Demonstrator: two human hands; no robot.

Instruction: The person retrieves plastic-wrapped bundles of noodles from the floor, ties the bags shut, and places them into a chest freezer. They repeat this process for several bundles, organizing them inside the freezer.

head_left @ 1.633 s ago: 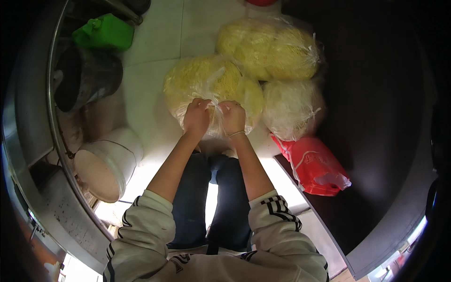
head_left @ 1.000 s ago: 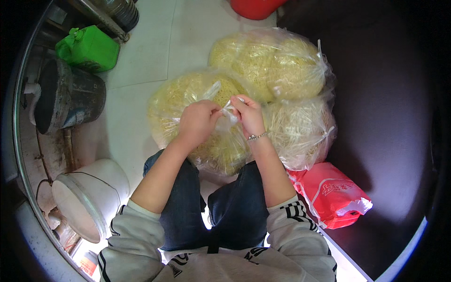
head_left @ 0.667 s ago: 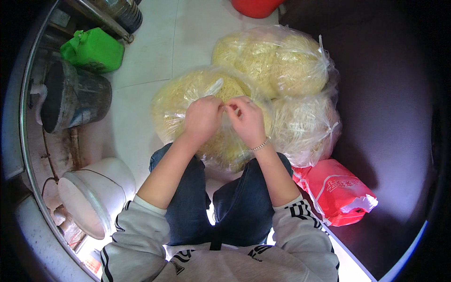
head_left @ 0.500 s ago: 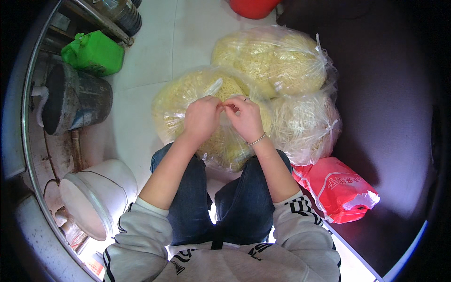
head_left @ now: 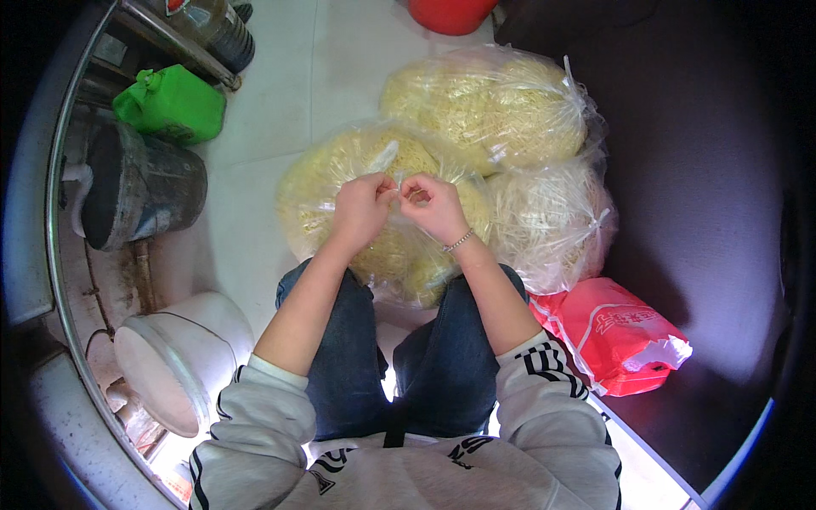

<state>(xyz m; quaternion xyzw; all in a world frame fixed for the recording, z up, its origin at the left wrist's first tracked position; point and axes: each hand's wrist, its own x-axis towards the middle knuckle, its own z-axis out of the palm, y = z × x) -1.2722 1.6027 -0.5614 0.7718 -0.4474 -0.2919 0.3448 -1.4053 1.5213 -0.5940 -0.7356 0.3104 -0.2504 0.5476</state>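
Observation:
A clear plastic bag (head_left: 314, 191) full of pale yellow noodle-like strands stands on the floor before my knees. Its twisted white neck (head_left: 385, 156) sticks up just beyond my fingers. My left hand (head_left: 364, 206) is closed in a pinch over the bag's top, at the base of that neck. Beside it my right hand (head_left: 436, 209) pinches too, thumb and forefinger making a ring. The fingertips of both hands are close together on what looks like a thin bit of the bag's tied plastic, though the fingers mostly hide it.
Two more tied bags of strands, one yellow (head_left: 484, 102) and one paler (head_left: 544, 225), lie right of it. A torn red package (head_left: 616, 336) is nearer me. Along the left stand a green jug (head_left: 174, 104), dark bucket (head_left: 161, 187) and white bucket (head_left: 208, 340); a red tub (head_left: 450, 13) is far off.
My right hand has shifted slightly left and down, its fingers curling more, and the fingertips have parted a little. My left hand stays at the bag's top. The view has moved slightly.

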